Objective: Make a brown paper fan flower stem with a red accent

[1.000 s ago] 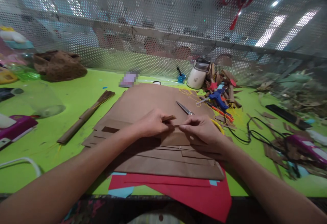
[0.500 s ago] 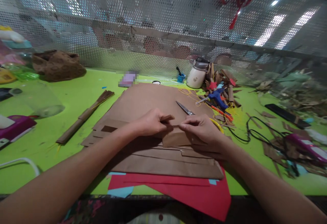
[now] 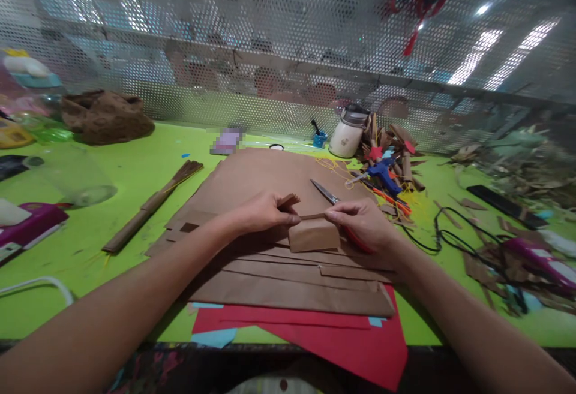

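A small folded brown paper piece (image 3: 314,235) hangs between my two hands above a stack of brown paper sheets (image 3: 265,172). My left hand (image 3: 270,211) pinches its left end and also holds a fringed bit of brown paper (image 3: 288,200) that sticks up from the fingers. At the right end, the thumb and fingers of my right hand (image 3: 353,217) are closed on the paper's top edge. Scissors (image 3: 324,191) lie on the stack beside my right hand, their handles partly hidden under it. Red paper (image 3: 360,346) shows beneath the stack.
To the left lie a rolled paper bundle (image 3: 150,208) and a clear plastic cup (image 3: 78,178). A blue glue gun (image 3: 384,175), a white jar (image 3: 346,135), a black cable (image 3: 438,232) and paper scraps are at the right.
My hands have moved slightly apart, and the folded paper piece between them shows more fully. The fringed bit in my left hand has tilted upward.
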`<state>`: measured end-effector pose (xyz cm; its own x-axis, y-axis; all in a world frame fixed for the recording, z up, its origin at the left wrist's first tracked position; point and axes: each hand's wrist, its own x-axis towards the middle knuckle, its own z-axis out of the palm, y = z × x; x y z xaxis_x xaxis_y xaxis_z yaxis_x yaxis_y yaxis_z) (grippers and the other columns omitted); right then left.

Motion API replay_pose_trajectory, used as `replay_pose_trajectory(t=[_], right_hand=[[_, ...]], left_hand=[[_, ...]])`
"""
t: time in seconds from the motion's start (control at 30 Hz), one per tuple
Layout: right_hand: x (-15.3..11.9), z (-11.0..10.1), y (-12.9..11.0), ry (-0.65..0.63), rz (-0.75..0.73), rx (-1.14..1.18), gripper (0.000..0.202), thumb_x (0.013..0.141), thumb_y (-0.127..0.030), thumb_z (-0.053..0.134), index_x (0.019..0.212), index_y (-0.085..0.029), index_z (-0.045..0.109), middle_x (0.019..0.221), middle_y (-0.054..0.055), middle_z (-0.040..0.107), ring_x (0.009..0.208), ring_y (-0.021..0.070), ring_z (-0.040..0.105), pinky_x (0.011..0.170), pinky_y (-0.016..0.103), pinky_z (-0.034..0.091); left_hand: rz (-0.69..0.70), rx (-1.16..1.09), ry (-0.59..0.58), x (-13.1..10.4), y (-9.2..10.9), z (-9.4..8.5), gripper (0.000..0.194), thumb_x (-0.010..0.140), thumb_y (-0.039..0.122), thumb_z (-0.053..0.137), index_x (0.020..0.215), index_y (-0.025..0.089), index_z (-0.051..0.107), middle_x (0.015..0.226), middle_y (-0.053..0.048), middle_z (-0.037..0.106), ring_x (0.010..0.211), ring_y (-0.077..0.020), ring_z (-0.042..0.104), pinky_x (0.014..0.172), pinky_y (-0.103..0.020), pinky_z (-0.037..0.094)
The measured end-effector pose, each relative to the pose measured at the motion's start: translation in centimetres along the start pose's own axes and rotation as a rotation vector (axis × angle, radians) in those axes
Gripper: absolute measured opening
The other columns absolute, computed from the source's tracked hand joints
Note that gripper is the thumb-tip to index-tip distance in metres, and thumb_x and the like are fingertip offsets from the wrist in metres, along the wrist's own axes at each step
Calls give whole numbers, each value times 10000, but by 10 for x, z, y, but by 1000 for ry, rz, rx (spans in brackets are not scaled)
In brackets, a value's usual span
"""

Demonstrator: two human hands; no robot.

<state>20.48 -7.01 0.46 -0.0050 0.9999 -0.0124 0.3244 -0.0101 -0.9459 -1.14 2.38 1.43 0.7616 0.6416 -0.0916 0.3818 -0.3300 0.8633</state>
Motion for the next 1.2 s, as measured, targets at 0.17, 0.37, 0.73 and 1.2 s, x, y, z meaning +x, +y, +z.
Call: replay_pose_trajectory(t=[0.17, 0.37, 0.73, 1.2], right_hand=[[1, -1, -3, -1, -30, -20, 315, 694, -434, 615, 709, -124, 673, 544, -20, 491, 482, 72, 382, 455, 210, 278], [1, 0, -5, 8, -34, 12, 319, 681, -427, 627, 709, -114, 686, 545, -13, 507, 498, 78, 411, 470, 214, 299], [7, -7, 3, 77, -46, 210, 361, 731, -429, 600, 924, -132, 670, 741, 46, 626, 647, 129, 540, 597, 247, 424], [-20, 0, -41, -331, -361, 113, 158, 700, -300, 664, 807, -188, 698, 935, 78, 633, 877, 197, 579, 796, 331, 448]], left_hand=[[-80, -77, 17, 0, 2, -1, 314, 603, 390, 664, 734, 107, 629, 655, -24, 599, 597, -121, 504, 582, -241, 380], [-83, -70, 9, 1, 1, -3, 290, 613, 408, 654, 668, 126, 614, 594, -20, 594, 557, -120, 507, 566, -241, 377], [-73, -274, 4, -4, 2, -3, 326, 619, 396, 665, 761, 118, 572, 686, -7, 575, 583, -101, 506, 581, -240, 394], [-32, -580, -410, -16, 21, 10, 252, 655, 326, 675, 721, 107, 569, 560, 33, 495, 449, -30, 339, 432, -183, 205]])
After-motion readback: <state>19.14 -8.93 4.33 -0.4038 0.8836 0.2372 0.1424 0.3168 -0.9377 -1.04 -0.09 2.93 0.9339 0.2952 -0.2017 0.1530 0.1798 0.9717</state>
